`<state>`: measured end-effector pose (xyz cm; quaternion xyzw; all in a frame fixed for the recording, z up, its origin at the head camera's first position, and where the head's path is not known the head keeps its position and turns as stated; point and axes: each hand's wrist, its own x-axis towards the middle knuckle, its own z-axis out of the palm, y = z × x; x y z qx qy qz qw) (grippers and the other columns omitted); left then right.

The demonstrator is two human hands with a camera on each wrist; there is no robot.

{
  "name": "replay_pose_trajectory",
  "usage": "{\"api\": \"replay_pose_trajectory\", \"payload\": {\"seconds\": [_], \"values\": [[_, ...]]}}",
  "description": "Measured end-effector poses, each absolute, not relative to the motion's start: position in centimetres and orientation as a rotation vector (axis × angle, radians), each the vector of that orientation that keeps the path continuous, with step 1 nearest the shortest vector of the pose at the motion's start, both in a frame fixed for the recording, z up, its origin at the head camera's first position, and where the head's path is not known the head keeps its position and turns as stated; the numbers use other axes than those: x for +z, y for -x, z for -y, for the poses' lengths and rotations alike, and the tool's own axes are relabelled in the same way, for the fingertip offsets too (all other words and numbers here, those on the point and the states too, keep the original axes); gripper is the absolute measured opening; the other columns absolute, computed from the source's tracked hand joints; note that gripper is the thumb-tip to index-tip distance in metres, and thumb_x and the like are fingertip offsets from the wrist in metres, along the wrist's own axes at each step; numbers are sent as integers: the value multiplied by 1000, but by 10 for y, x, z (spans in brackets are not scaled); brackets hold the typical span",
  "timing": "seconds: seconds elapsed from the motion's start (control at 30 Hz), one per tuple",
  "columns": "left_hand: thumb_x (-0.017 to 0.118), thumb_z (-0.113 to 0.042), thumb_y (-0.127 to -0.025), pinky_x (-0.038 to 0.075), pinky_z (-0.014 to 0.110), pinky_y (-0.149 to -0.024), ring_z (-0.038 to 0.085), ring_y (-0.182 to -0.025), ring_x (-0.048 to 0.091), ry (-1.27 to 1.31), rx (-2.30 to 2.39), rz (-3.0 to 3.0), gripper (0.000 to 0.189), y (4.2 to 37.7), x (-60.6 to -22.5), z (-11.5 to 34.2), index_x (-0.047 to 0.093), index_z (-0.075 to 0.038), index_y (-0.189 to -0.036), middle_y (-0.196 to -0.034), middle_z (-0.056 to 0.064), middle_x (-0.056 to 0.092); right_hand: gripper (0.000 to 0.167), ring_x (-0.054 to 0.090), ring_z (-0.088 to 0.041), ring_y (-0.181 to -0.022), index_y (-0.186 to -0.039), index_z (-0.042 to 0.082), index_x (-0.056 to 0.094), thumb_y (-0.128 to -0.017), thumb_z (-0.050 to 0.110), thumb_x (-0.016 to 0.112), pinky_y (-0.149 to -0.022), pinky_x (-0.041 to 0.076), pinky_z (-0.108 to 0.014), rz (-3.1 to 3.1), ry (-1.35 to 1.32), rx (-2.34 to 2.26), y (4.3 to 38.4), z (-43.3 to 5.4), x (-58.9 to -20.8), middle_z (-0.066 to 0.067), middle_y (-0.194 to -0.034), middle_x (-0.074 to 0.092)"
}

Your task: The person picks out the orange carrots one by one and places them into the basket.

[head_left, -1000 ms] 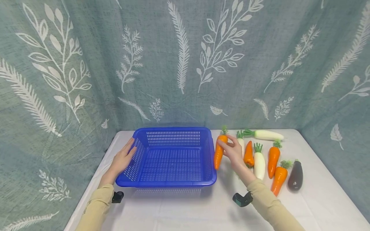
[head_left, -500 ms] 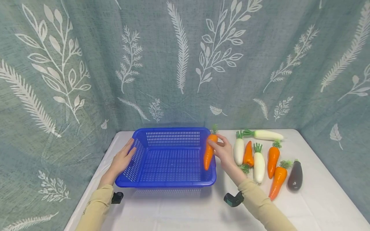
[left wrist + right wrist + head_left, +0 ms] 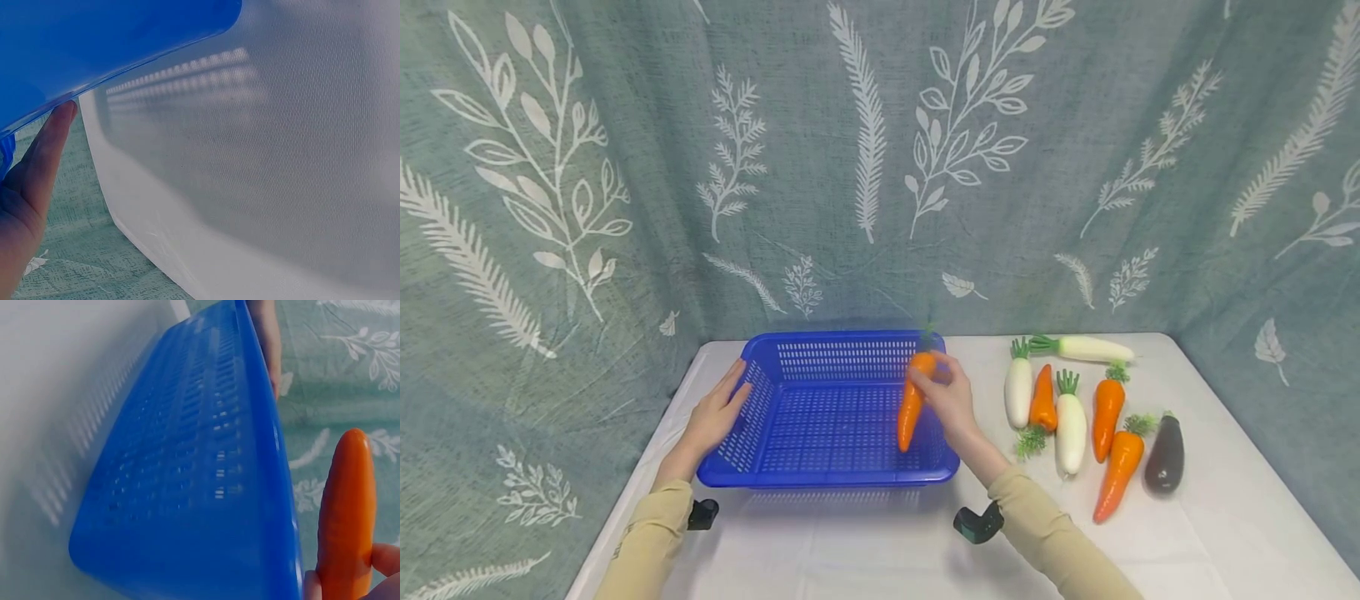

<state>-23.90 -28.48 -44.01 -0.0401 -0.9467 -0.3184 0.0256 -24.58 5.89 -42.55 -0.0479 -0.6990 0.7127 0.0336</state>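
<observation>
My right hand pinches an orange carrot near its leafy green top, and its tip points down over the right part of the blue plastic basket. In the right wrist view the carrot is above the basket's rim, between thumb and finger. My left hand lies along the basket's left side, its fingers straight and touching the rim. From the left wrist view, the fingers of that hand reach up to the rim's underside. The basket's latticed floor bears nothing else.
Right of the basket lie white radishes, more orange carrots and a dark eggplant on the white-covered table. One radish lies crosswise at the back. A green leaf-print curtain stands behind the table.
My right hand has carried the carrot left, from beside the basket's right rim to over its inside. The left hand has stayed at the left rim.
</observation>
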Motion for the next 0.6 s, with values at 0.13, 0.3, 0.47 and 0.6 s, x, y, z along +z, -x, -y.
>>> {"api": "replay_pose_trajectory", "payload": {"seconds": [0.13, 0.3, 0.47, 0.6], "values": [[31, -31, -104, 18, 62, -113, 46, -141, 18, 123, -989, 2930, 57, 239, -440, 285, 18, -2, -151, -157, 20, 16, 53, 58, -15, -80, -131, -2, 48, -84, 12, 68, -65, 51, -21, 2138, 130, 2201, 245, -50, -427, -27, -114, 55], [32, -31, -104, 18, 60, -113, 46, -141, 19, 126, -985, 2926, 57, 241, -441, 287, 18, -1, -151, -157, 20, 16, 53, 56, -16, -79, -130, -2, 49, -84, 13, 69, -64, 52, -22, 2137, 146, 2209, 244, -39, -429, -25, -108, 55], [32, -32, -104, 17, 58, -115, 45, -142, 18, 139, -994, 2914, 58, 244, -443, 288, 18, -1, -150, -157, 20, 16, 52, 56, -17, -78, -128, -2, 49, -82, 12, 70, -63, 53, -23, 2136, 184, 2210, 244, -28, -432, -23, -105, 54], [31, -32, -104, 17, 58, -115, 45, -142, 17, 141, -994, 2915, 58, 244, -442, 288, 18, 0, -150, -157, 21, 16, 53, 58, -20, -81, -128, 0, 49, -82, 13, 70, -64, 54, -25, 2146, 211, 2222, 245, -21, -436, -24, -108, 55]]}}
